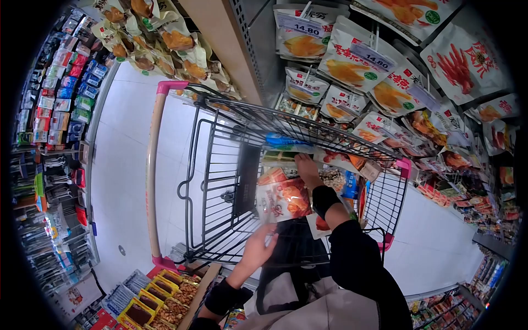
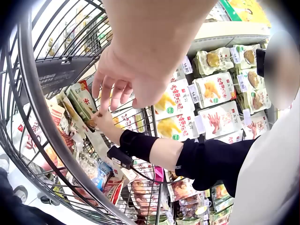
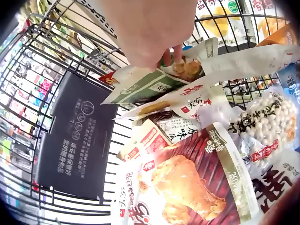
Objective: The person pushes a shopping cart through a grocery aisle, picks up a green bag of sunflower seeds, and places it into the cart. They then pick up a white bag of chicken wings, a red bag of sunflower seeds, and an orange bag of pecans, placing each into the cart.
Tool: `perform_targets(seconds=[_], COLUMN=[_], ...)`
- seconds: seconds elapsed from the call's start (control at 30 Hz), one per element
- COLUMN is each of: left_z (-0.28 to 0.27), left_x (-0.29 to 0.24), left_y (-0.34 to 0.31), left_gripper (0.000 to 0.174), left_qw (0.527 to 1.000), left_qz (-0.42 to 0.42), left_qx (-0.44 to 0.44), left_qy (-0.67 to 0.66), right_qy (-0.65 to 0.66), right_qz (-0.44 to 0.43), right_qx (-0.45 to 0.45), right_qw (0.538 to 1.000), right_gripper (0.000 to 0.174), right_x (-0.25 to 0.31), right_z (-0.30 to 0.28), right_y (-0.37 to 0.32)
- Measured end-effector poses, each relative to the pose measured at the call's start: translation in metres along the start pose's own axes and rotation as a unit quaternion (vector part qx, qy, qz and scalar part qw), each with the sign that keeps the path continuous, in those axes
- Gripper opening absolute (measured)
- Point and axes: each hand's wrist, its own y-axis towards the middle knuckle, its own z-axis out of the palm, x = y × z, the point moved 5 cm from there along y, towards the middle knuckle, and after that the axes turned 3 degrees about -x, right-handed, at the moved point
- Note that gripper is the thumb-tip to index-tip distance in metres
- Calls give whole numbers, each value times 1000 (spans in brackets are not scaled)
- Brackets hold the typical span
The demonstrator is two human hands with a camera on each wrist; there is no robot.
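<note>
Green packet (image 3: 147,88) gripped by right fingers (image 3: 167,57); left fingers (image 2: 107,89) loose; chicken pouch (image 3: 187,180) near, cart (image 3: 77,145) around.

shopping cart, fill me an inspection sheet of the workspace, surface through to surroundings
Surface: black wire shopping cart, dark panel at one end.
Job's things: green packet, among other packets in the cart.
Clutter: chicken packet picture side up; clear bag of pale round pieces beside it.
Left grip: bare hand, fingers loose, holding nothing.
Right grip: bare hand, holding the green packet's upper edge.
Cables: nothing certain; a thin dark line could be cable or cart wire.
Surroundings: hanging packets, 14.80 price tags, pale floor.
</note>
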Motion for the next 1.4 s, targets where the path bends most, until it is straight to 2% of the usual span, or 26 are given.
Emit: perform_targets(seconds=[0.1, 0.2, 0.3, 0.33, 0.43, 0.47, 0.57, 0.7, 0.73, 0.77, 0.83, 0.9, 0.97, 1.0, 1.1, 1.13, 1.23, 1.33, 1.4], left_z=[4, 8, 10, 10, 10, 9, 8, 8, 8, 8, 14, 22, 24, 23, 16, 14, 14, 13, 15], left_x=[1, -1, -6, -9, -19, -24, -39, -52, -60, -69, -89, -98, -114, -126, -166, -177, -195, -213, -214], left_y=[-2, -2, -3, -4, -6, -6, -10, -15, -17, -20, -25, -28, -40, -48, -72, -78, -99, -117, -121], left_gripper=[21, 21, 23, 23, 29, 29, 32, 48, 49, 50, 49, 47, 45, 44, 46, 47, 50, 50, 50], left_qw=[999, 998, 997, 997, 995, 994, 990, 987, 985, 984, 971, 937, 942, 941, 939, 939, 927, 918, 912], left_qz=[36, 52, 73, 72, 95, 101, 121, 107, 108, 108, 116, 115, 76, 80, 98, 114, 122, 121, 126], left_qx=[-20, -25, -26, -26, -29, -36, -70, -112, -115, -118, -66, 20, 80, 98, 147, 152, 163, 157, 148], left_qy=[1, 15, 23, 22, 21, 22, 17, -52, -68, -85, -201, -329, -318, -315, -294, -288, -316, -344, -360], right_qy=[86, 239, 334, 343, 311, 305, 297, 420, 450, 466, 499, 510, 522, 587, 650, 688, 704, 746, 740], right_qz=[0, -16, -45, -9, 59, 31, 43, 58, 109, 117, 132, 107, 83, 122, 148, 149, 142, 103, 97], right_qx=[-56, -105, -160, -120, -109, -150, -152, -239, -218, -219, -219, -259, -297, -275, -241, -221, -173, -158, -133], right_qw=[995, 965, 928, 932, 942, 940, 942, 873, 859, 849, 828, 813, 795, 752, 705, 675, 674, 639, 653], right_gripper=[28, 11, 18, 20, 19, 17, 14, 14, 19, 20, 22, 19, 16, 12, 9, 11, 13, 17, 23], right_x=[4, 18, 23, 20, 11, 13, 17, 2, 4, 6, 7, 3, -1, 2, 30, 35, 58, 63, 66], right_z=[-19, -59, -93, -99, -125, -139, -192, -233, -252, -270, -296, -313, -328, -335, -377, -383, -413, -418, -414], right_y=[-3, -15, -34, -43, -70, -80, -109, -143, -155, -166, -185, -197, -208, -214, -238, -244, -267, -281, -293])
